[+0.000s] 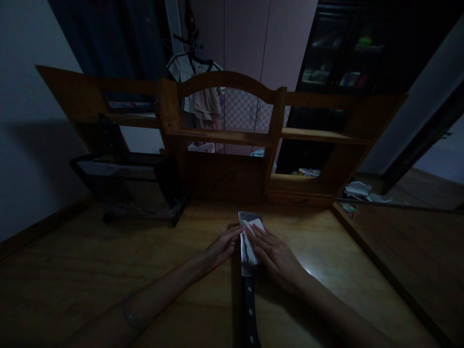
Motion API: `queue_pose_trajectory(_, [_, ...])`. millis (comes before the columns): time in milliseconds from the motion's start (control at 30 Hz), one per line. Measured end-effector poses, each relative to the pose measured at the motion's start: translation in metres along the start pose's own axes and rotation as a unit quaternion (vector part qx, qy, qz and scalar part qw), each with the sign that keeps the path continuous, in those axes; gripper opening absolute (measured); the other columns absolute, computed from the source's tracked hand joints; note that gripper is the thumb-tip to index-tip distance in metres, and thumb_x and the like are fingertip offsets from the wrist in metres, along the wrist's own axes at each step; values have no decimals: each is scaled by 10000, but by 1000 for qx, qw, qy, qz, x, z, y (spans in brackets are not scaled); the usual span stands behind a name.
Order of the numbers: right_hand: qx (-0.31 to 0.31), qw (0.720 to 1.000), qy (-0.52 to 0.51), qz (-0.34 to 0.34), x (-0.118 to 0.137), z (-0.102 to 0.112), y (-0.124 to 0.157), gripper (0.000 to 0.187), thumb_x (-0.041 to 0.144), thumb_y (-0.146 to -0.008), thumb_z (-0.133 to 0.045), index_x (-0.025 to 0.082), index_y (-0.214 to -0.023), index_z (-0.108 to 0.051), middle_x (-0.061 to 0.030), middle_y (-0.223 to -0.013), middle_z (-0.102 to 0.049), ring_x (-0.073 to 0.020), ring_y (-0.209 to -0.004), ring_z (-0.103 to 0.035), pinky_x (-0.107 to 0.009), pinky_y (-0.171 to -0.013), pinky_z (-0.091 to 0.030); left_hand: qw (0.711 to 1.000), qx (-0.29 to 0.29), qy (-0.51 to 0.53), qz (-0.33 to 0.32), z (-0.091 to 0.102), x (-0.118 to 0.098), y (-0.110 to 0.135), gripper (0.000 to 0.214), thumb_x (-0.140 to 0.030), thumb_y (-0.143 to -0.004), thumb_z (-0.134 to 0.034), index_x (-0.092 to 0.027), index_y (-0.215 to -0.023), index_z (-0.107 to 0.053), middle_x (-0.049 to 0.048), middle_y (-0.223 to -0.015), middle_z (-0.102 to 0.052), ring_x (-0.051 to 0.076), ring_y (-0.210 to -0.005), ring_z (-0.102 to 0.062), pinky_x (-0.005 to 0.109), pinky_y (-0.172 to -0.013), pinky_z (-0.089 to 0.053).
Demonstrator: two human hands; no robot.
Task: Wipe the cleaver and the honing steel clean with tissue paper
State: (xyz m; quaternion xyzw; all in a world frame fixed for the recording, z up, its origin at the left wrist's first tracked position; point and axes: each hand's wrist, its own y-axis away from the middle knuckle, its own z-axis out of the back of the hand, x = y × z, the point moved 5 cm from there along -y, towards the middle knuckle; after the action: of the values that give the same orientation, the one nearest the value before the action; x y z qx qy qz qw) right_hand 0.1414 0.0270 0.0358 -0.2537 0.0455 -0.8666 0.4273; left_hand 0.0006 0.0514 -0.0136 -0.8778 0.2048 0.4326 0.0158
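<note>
A cleaver lies flat on the wooden desk, its steel blade pointing away from me and its dark riveted handle toward me. A white tissue covers most of the blade. My right hand presses flat on the tissue with fingers stretched out. My left hand rests on the desk at the blade's left edge, fingertips touching the blade, fingers extended.
The room is dim. A wooden shelf unit stands at the back of the desk. A black wire tray rack sits at the back left. Crumpled papers lie beyond the desk's right edge. Clothes hang behind the shelf.
</note>
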Motion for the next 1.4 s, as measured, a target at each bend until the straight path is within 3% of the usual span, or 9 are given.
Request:
queue_pose_trajectory(167, [-46,997,34,-57,-23,0,1,452,358,-994,-274,234,-1427,-305,-52,-1447,-368,-217,-1355,-301,-503,-1121,-229,998,9,-52,-25,-2,-1,-1,315,-341,-785,-656,-147,-1033,-669,105,-1022,-678,199,-872,-640,278,-773,-470])
queue_pose_trajectory(300, [-71,994,54,-63,-24,-1,1,458,356,-993,-269,213,-1425,-318,-77,-1432,-386,-231,-1335,-341,-516,-1117,-234,999,3,-46,-12,-1,-1,-1,318,-377,-784,-652,-135,-988,-675,103,-944,-687,184,-808,-641,269,-745,-471])
queue_pose_trajectory(600, [-58,993,39,-92,-24,-8,4,528,425,-974,-316,214,-1453,-247,-61,-1489,-282,-245,-1383,-220,-493,-1120,-247,995,13,-88,-36,-10,-6,8,366,-414,-812,-608,-194,-1103,-643,92,-1081,-663,218,-942,-637,279,-769,-461])
queue_pose_trajectory(1000, [15,1000,0,-24,-2,-9,1,664,456,-946,-384,246,-1480,-50,-31,-1535,-98,-237,-1410,-91,-484,-1142,-168,996,-13,-77,-32,1,1,1,349,-411,-789,-635,-188,-1057,-658,81,-995,-691,196,-874,-649,271,-779,-459])
queue_pose_trajectory(1167, [36,999,-10,4,8,-4,-1,668,456,-943,-389,247,-1479,-49,-21,-1539,-53,-228,-1411,-88,-462,-1152,-139,996,-12,-84,-25,4,1,1,354,-412,-807,-613,-173,-1064,-658,81,-955,-697,187,-831,-645,275,-753,-467])
queue_pose_trajectory(1400, [52,998,-17,21,15,1,1,628,429,-951,-388,238,-1475,-98,-29,-1532,-105,-214,-1407,-120,-454,-1155,-142,998,-11,-58,-22,6,3,0,349,-414,-804,-619,-146,-1021,-670,99,-966,-693,193,-845,-642,281,-774,-466])
